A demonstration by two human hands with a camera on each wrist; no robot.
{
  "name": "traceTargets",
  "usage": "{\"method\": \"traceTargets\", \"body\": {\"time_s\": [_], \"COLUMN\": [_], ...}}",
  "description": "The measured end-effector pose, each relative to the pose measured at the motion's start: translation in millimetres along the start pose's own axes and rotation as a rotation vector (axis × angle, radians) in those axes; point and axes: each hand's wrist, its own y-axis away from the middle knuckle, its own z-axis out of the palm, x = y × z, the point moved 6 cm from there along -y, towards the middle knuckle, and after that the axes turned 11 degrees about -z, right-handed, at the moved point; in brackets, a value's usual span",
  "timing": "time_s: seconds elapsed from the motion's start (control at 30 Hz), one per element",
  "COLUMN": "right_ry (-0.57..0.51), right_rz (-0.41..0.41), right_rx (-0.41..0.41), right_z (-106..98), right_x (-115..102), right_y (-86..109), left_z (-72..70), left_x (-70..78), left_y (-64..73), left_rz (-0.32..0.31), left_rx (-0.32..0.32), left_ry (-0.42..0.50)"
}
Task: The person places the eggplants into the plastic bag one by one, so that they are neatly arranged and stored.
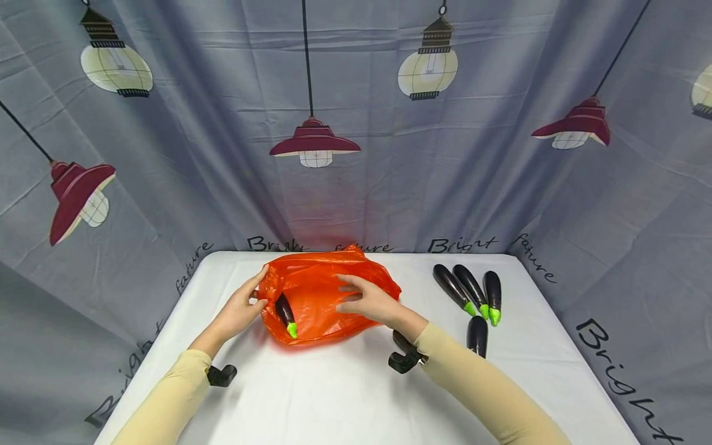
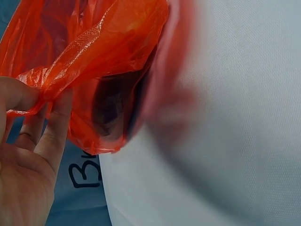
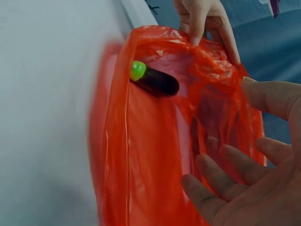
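Observation:
A red-orange plastic bag [image 1: 322, 327] lies with its mouth spread wide on the white table. Inside it, toward the left, is a dark eggplant [image 1: 284, 311] with a bright green stem end; the right wrist view also shows this eggplant [image 3: 157, 81]. My left hand [image 1: 236, 312] pinches the bag's left rim between thumb and fingers, as the left wrist view confirms with the hand [image 2: 33, 141] at the gathered plastic. Over the bag's right part hovers my right hand [image 1: 369, 301], fingers spread and holding nothing. Whether it touches the plastic I cannot tell.
Right of the bag lie several more eggplants: one on the left [image 1: 450, 286], one beside it [image 1: 470, 287], another [image 1: 492, 293], and a nearer one [image 1: 477, 335] partly behind my right sleeve. A grey curtain [image 1: 356, 204] with printed lamps surrounds the white table [image 1: 311, 402].

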Motion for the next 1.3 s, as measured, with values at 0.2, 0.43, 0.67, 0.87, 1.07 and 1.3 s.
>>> {"method": "traceTargets", "body": {"time_s": [0.2, 0.43, 0.67, 0.87, 1.07, 1.3], "right_ry": [-0.003, -0.020, -0.020, 0.068, 0.138, 0.168], "right_rz": [0.006, 0.009, 0.011, 0.081, 0.099, 0.133], "right_rx": [0.053, 0.104, 0.144, 0.215, 0.267, 0.328], "right_z": [-24, -53, -82, -112, -142, -168], "right_x": [5, 8, 21, 34, 41, 47], "right_y": [20.0, 40.0, 62.0, 86.4, 105.9, 122.4], "left_z": [2.6, 3.6, 5.2, 4.7, 3.3, 3.7], "left_x": [0.2, 3.4, 4.1, 2.7, 2.5, 5.6], "left_y": [-2.2, -1.9, -3.0, -2.4, -2.2, 0.2], "left_rz": [0.005, 0.006, -0.014, -0.002, 0.013, 0.024], "left_rx": [-0.014, -0.014, -0.018, -0.016, -0.007, 0.002], "left_ry": [0.038, 0.035, 0.052, 0.057, 0.082, 0.088]}}
